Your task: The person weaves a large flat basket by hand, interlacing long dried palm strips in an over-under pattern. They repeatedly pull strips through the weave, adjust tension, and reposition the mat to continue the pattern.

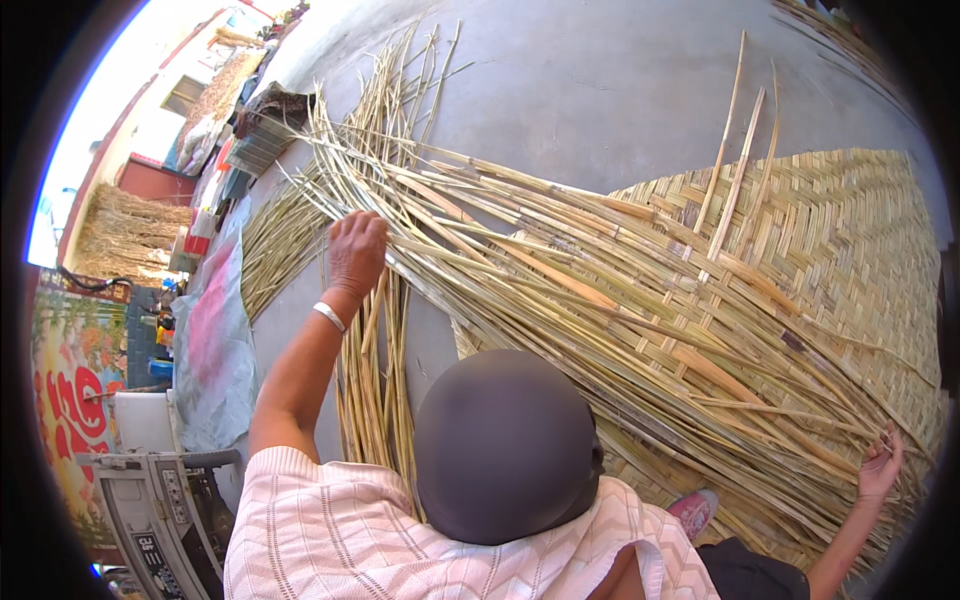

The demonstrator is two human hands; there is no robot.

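A wide bundle of long, yellow-green split reeds (560, 285) lies slantwise in front of me, from far left to near right. My left hand (357, 250), with a silver bracelet on its wrist, is closed over the bundle near its left end, fingers curled on the reeds. Far to the right, my right hand (880, 468) has its fingers closed around the reeds' other end. Beneath the bundle spreads a herringbone-woven mat (850, 225), with several loose strips sticking out past its far edge.
More reeds (375, 370) lie crosswise under the bundle, on grey concrete floor (570, 80). At left are a plastic sheet (212, 340), a pale vehicle (165, 500), a grey box (265, 135) and straw (130, 235). A dark round shape (505, 445) covers the lower middle; a shoe (694, 512) shows beside it.
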